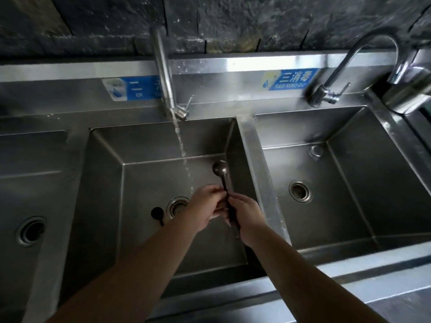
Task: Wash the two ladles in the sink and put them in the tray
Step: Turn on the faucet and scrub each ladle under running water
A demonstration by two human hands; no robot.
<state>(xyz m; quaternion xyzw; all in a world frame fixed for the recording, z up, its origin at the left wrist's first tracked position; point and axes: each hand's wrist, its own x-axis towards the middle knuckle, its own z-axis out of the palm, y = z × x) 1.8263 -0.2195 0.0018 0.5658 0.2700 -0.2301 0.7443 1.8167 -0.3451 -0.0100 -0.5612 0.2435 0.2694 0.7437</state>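
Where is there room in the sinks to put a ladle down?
The right basin is bare except for its drain. The middle basin is crowded near its drain: the second ladle lies there, and both hands, left and right, hold the first ladle beside the running water.

1. We see a dim picture overall; the dark rough stone wall at the top is nearly black.
2. Light seems to come from the right: the steel divider strip between the middle and right basins and the front steel rim show pale glare.
3. The middle stainless steel basin lies in grey shadow, and the small dark ladle on its floor barely stands out.
4. We notice wide-angle bending: the steel back ledge curves, and the curved chrome tap at the right is smeared and soft.
5. The stream of running water is blurred.
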